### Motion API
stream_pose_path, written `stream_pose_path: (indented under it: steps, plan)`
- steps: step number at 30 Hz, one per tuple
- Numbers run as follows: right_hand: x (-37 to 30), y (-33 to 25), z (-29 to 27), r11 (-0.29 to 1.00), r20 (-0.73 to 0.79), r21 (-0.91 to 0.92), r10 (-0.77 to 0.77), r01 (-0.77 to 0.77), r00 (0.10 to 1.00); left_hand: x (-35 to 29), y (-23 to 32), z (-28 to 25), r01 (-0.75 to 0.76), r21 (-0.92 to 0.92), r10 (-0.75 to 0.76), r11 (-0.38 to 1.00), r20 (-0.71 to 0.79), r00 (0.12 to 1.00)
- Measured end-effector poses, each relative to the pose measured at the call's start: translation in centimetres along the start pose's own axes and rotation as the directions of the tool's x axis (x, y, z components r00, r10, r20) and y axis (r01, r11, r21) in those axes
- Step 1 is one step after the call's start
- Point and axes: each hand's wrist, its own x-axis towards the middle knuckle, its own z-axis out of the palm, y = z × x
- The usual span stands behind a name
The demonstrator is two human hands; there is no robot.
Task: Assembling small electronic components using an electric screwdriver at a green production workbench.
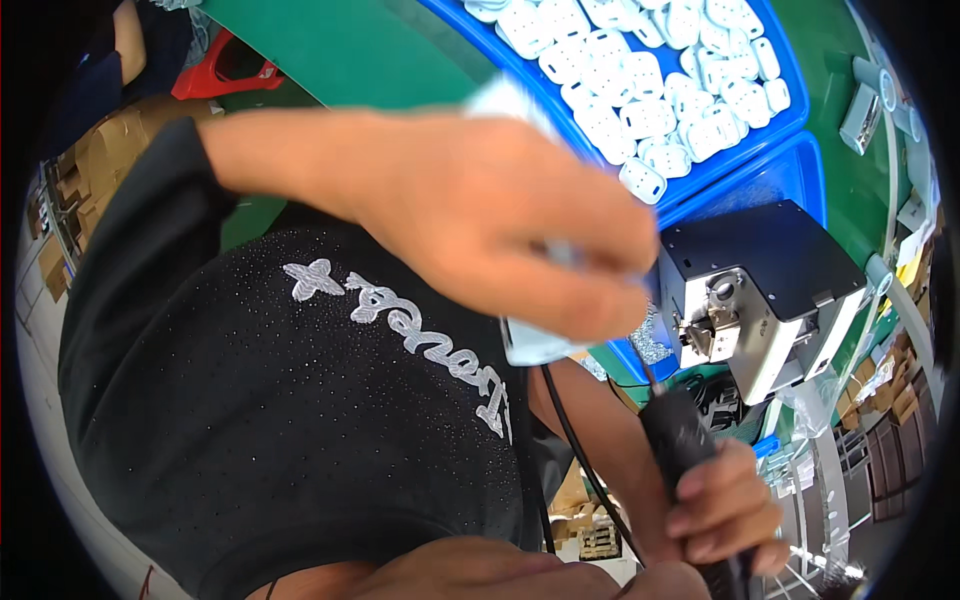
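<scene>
Gripping a motion-blurred white plastic piece (538, 345) in curled fingers, a left hand (490, 205) fills the center of the frame, while the right hand (735, 505) wraps around a black power screwdriver (678, 432) at lower right, before a black-and-silver machine (765, 260) at right and a blue bin (797, 120) of white housings (700, 85) at top on a green table (370, 40).

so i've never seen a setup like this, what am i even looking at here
There's no robot: one person works with bare hands, and the single picture comes from a wide camera on their head, looking down, so straight edges bend. The left hand holds a pale piece, too blurred to tell its shape. The right hand grips a black tool with a thin tip. On the green table sit a blue bin full of white plastic pieces, a second blue bin, and a black and silver machine.
</scene>
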Motion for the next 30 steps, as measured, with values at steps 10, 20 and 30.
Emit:
stream_pose_path:
  steps: [10,20,30]
  plan:
    - [4.1,11.5,6.8,0.219,-0.225,-0.93,0.293,-0.294,0.929,19.2,-12.8,-22.0,-0.215,0.974,-0.154,0.067,0.223,0.963]
    - [3.2,14.0,8.5,-0.084,-0.286,-0.957,0.446,-0.278,0.848,17.6,-12.1,-22.2,-0.158,0.944,0.06,0.291,0.147,0.987]
    - [1.7,13.6,7.0,0.045,-0.081,-0.992,0.494,-0.119,0.866,-4.7,-2.4,-22.5,0.15,0.979,0.512,0.138,-0.201,0.835]
